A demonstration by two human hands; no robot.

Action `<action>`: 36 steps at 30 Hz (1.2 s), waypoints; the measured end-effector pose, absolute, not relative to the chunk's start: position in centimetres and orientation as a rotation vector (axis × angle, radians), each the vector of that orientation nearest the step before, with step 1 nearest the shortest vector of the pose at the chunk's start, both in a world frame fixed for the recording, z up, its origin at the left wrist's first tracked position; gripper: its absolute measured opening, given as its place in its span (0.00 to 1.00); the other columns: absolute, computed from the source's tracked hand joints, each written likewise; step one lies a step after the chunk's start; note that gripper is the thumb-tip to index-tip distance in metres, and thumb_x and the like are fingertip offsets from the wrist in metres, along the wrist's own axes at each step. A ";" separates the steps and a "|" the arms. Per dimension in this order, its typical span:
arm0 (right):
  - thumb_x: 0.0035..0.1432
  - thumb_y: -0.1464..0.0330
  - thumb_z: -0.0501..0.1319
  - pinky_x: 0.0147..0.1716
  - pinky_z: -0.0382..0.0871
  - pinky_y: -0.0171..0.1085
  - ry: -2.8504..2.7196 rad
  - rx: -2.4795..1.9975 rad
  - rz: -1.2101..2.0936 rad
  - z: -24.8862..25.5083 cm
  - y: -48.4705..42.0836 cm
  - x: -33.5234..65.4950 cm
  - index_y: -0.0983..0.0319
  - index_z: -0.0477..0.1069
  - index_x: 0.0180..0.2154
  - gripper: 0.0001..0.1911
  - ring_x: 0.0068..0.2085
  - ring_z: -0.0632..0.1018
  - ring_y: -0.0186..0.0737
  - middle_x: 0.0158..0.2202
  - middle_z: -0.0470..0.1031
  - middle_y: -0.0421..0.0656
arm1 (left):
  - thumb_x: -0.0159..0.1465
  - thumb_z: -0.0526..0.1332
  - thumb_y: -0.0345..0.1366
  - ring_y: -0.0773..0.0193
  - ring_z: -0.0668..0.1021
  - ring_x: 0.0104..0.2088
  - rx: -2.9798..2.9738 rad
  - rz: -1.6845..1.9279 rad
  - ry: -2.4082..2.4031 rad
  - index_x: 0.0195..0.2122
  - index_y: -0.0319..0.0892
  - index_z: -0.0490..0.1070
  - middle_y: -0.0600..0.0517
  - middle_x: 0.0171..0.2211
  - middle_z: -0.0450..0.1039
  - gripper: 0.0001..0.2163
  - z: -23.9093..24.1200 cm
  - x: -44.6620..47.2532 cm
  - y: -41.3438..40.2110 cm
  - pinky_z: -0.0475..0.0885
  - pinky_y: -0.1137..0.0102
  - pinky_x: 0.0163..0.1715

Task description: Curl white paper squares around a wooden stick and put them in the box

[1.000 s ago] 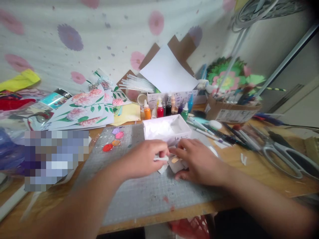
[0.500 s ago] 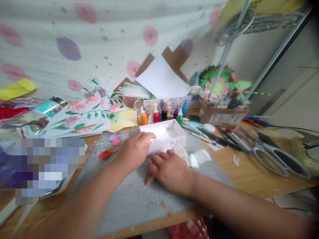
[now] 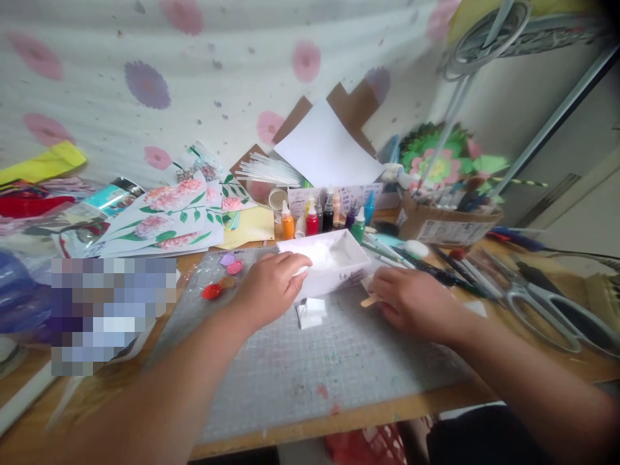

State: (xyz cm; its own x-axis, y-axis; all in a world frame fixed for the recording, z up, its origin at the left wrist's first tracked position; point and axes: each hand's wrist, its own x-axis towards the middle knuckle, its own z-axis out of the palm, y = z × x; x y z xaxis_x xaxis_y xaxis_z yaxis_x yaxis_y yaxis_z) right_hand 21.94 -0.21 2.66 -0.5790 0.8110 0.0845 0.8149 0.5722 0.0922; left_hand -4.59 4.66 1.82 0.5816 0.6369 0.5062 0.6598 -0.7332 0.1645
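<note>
My left hand (image 3: 268, 287) is curled with its fingertips on the left edge of a shallow white box (image 3: 334, 261) that sits tilted at the back of a grey cutting mat (image 3: 310, 368). My right hand (image 3: 411, 300) lies to the right of the box, closed around a thin wooden stick (image 3: 371, 300) whose tip pokes out toward the box. Two small white foam pieces (image 3: 310, 313) lie on the mat between my hands.
Small paint bottles (image 3: 324, 216) stand behind the box. Red, pink and purple blobs (image 3: 220, 278) lie on the mat's left corner. Flower prints (image 3: 165, 216) are at the left, a cardboard box of pens (image 3: 450, 219) and large scissors (image 3: 552, 307) at the right.
My right hand moved from the middle of the mat to the right side of the box with the stick. The left hand stays on the box edge. The white pieces now lie between my hands.
</note>
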 end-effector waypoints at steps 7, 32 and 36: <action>0.58 0.59 0.57 0.30 0.64 0.40 -2.761 -1.220 -0.092 1.4 -1.0 14.3 0.63 0.71 0.43 0.16 0.35 0.75 0.47 0.39 0.74 0.48 | 0.63 0.53 0.28 0.58 0.78 0.37 -2.724 -0.873 -1.169 0.39 0.41 0.71 0.50 0.37 0.78 0.09 2.3 -4.3 4.3 0.70 0.63 0.37; 0.56 0.72 0.55 0.26 0.62 0.36 -2.833 -1.177 0.202 1.2 0.9 13.6 0.65 0.76 0.36 0.11 0.31 0.78 0.43 0.35 0.79 0.51 | 0.61 0.59 0.34 0.65 0.76 0.33 -3.341 -1.429 -1.347 0.34 0.42 0.71 0.54 0.32 0.74 0.03 4.2 -3.6 1.9 0.71 0.72 0.34; 0.51 0.76 0.56 0.28 0.62 0.33 -2.715 -1.279 0.291 3.2 1.3 17.8 0.61 0.73 0.32 0.09 0.30 0.76 0.38 0.31 0.78 0.43 | 0.61 0.59 0.36 0.66 0.74 0.31 -3.593 -1.027 -1.409 0.34 0.42 0.71 0.55 0.30 0.73 0.04 3.6 -3.1 1.4 0.69 0.72 0.31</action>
State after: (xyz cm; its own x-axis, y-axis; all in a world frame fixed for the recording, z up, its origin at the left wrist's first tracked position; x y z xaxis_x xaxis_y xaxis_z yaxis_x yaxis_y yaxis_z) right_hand 17.79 1.28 3.18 -0.6335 0.7731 0.0323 0.7487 0.6230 -0.2264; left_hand -3.09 1.36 3.60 0.6839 0.7199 0.1183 0.3330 -0.4523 0.8273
